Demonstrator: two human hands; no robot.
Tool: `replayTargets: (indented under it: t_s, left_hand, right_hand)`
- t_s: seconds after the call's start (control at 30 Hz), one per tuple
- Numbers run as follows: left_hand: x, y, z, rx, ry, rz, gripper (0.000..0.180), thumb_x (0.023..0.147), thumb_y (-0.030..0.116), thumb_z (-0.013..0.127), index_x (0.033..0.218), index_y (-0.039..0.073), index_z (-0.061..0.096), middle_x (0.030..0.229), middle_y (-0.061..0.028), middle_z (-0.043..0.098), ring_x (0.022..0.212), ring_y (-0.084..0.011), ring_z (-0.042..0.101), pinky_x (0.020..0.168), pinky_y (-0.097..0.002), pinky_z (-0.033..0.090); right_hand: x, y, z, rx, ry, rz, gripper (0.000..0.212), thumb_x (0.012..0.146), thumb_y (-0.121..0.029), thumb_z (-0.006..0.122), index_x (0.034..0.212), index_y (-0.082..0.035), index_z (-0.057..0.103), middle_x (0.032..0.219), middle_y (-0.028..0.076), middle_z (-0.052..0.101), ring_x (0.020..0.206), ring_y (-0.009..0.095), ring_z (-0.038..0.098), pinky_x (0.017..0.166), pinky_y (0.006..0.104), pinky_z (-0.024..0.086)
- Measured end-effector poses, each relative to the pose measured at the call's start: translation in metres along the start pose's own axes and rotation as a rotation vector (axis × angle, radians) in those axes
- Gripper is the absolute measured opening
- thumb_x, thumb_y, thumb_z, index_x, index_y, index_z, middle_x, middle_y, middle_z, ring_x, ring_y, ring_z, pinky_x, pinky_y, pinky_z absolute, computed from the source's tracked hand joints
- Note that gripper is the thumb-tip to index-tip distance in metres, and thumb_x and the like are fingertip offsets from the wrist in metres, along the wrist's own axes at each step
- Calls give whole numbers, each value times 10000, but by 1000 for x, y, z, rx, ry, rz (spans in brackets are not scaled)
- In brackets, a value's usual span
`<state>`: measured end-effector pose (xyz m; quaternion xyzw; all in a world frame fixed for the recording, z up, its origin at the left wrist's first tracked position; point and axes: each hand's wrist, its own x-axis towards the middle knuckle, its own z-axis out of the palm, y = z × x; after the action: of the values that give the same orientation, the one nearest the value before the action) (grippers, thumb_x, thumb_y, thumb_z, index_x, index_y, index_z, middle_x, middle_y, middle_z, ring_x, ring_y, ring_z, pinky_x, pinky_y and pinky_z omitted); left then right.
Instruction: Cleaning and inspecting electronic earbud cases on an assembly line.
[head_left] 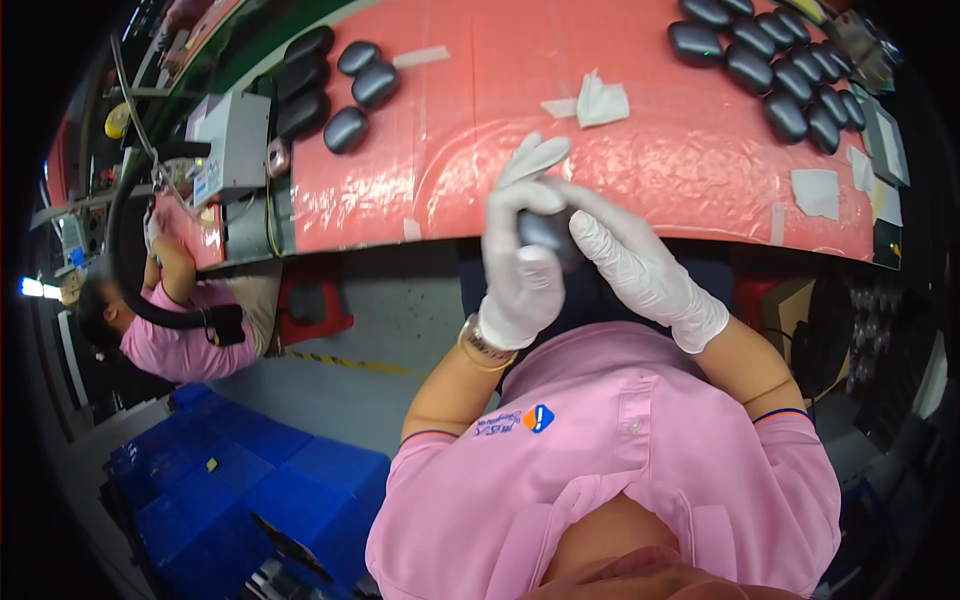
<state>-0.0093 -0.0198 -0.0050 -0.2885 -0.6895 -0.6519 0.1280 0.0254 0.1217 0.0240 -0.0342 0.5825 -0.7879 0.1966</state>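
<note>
Both my hands wear white gloves and meet over the near edge of the red-covered table. Between them is a smooth dark grey pebble-shaped piece (543, 232), partly hidden by gloved fingers, its exact kind unclear. My left hand (515, 260) wraps round it from the left, thumb on its near side. My right hand (645, 265) closes on it from the right, with the thumb against its side and fingers behind it.
Similar dark pieces (790, 75) are grouped at the far right, several more (376, 84) at the far left. White wipes (603, 103) lie on the red table cover (480, 110). A grey box-shaped device (232, 145) stands left. Another person (190, 330) sits beyond blue crates (250, 480).
</note>
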Motion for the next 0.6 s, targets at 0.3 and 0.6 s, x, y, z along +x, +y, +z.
replayTargets:
  t_s: [0.3,0.6]
  left_hand:
    - [-34,11,-15,-113,-269,-556,490,913,372,597,1153,-22,434,840,-104,620,695,-161,594,668,-292,486]
    - [-31,18,-10,-282,-267,-603,396,948,325,548,1134,-6,433,856,-72,614,703,-115,590,660,-253,482]
  right_hand:
    - [-9,23,-15,-508,209,-343,457,913,-279,608,1276,-32,481,1148,64,535,1043,129,514,933,286,411]
    - [-13,13,-9,-405,206,-263,315,938,-230,479,1166,-13,493,1062,70,531,957,143,533,874,288,433]
